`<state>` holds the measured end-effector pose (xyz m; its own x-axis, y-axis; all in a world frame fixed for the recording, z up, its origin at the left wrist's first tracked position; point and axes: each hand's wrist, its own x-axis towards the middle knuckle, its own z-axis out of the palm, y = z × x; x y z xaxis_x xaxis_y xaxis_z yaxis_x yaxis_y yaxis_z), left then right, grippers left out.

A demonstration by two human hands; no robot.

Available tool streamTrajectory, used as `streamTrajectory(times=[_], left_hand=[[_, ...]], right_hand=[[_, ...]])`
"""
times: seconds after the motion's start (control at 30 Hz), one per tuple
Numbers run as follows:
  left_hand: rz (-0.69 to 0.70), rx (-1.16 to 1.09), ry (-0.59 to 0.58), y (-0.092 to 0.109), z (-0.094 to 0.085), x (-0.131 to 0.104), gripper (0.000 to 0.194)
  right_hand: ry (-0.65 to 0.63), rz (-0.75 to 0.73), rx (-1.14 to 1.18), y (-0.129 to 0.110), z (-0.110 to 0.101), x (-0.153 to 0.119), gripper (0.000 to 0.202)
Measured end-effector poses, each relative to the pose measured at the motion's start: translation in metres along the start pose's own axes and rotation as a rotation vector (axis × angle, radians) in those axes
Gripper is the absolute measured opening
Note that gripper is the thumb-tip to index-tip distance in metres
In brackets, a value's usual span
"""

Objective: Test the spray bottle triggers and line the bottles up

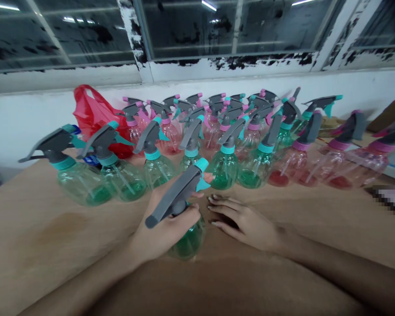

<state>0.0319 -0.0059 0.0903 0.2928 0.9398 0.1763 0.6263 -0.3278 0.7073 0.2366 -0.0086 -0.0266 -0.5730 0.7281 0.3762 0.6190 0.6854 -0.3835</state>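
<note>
A green spray bottle point(190, 240) with a grey and teal spray head stands near the table's front. My left hand point(161, 235) is wrapped round its neck, below the spray head, and its fingers are partly hidden behind the bottle. Just right of it, my right hand point(248, 221) rests palm down on the table, fingers stretched out and apart from the bottle. Beyond both hands, a row of green spray bottles point(224, 169) faces me, with pink spray bottles point(288, 164) at its right end. Coloured liquid lies in the bottoms of these bottles.
Several more pink and green spray bottles point(171, 136) crowd behind the front row. A red plastic bag point(100, 112) stands at the back left. On the right are a cardboard box point(390, 115) and a pixelated flat object point(393, 199). The wooden tabletop point(52, 259) meets a white wall below windows.
</note>
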Motion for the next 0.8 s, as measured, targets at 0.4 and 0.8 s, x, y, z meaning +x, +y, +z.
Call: streamTrajectory(times=[0.4,0.8], left_hand=[[0.018,-0.145,-0.044,-0.0017,0.0010,-0.0003,0.051],[0.021,-0.132,-0.037,-0.0006,0.0016,0.0003,0.048]], right_hand=[[0.018,-0.012,0.002,0.0007,0.0010,-0.0001,0.036],[0.023,-0.016,0.005,0.0017,0.0014,-0.0001,0.036]])
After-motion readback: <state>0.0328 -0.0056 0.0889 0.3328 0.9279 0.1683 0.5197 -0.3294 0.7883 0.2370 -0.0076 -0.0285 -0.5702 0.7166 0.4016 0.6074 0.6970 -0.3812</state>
